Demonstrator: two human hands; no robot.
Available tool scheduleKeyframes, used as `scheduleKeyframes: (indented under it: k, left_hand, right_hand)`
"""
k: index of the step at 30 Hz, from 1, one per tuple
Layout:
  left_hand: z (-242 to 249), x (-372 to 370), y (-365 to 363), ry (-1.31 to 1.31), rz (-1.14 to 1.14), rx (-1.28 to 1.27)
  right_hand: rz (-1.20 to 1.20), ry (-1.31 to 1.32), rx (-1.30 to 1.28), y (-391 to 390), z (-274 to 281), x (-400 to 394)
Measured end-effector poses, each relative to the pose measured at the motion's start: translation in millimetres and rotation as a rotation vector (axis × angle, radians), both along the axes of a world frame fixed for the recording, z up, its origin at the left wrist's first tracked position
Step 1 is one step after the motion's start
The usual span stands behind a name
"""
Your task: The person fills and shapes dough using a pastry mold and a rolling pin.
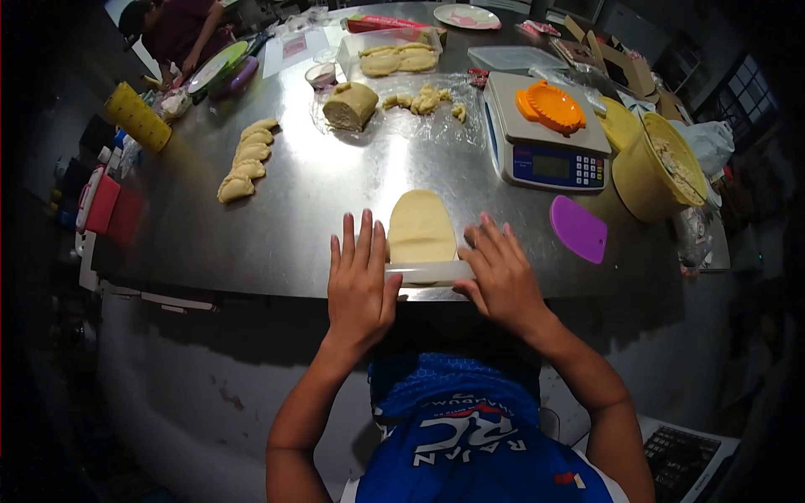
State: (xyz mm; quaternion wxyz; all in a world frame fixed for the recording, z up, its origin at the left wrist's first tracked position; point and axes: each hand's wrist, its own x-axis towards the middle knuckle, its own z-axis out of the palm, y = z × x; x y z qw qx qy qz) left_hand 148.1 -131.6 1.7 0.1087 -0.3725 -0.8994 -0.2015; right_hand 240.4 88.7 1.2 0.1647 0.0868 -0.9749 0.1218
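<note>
A flat oval sheet of pale dough [422, 225] lies on the metal table near its front edge. Across its near end rests a white rolling pin [430, 272]. At the pin's left end is my left hand [360, 277], its fingers stretched out and the palm and thumb against the pin. My right hand [501, 272] lies at the right end in the same way, fingers spread. Both hands touch the pin without wrapping round it. Just beyond the dough sheet the steel surface shows, and a purple scraper [579, 229] lies to the right.
Folded dough pieces [246, 159] form a row at left. Farther back are a dough block [350, 106], dough scraps [428, 100] and a tray of dough [398, 59]. A scale [549, 138] holds orange molds [555, 107], beside a yellow tub [650, 180]. Another person [189, 33] stands back left.
</note>
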Motion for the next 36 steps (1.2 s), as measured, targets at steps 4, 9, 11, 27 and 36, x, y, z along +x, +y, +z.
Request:
scheduleKeyframes:
  k: [4,9,11,27,36]
  left_hand:
    - [1,-2,-7,-0.109,-0.066,0.079]
    - [6,-45,9,-0.052,-0.019,0.014]
    - [-1,-57,17,-0.093,0.017,-0.060]
    - [-5,-153,67,0.279,0.178,0.115]
    - [-8,-111,48,-0.130,0.128,-0.088]
  right_hand:
    - [0.081,0.089,-0.081,5,1,-3]
    - [0.063,-0.207,-0.239,18,24,-30]
    - [0.107,-0.090,-0.016,23,11,-35]
    - [-0.164,0.009,-0.166,51,-20,-146]
    - [-0.106,-0.206,-0.022,35,-5,-99]
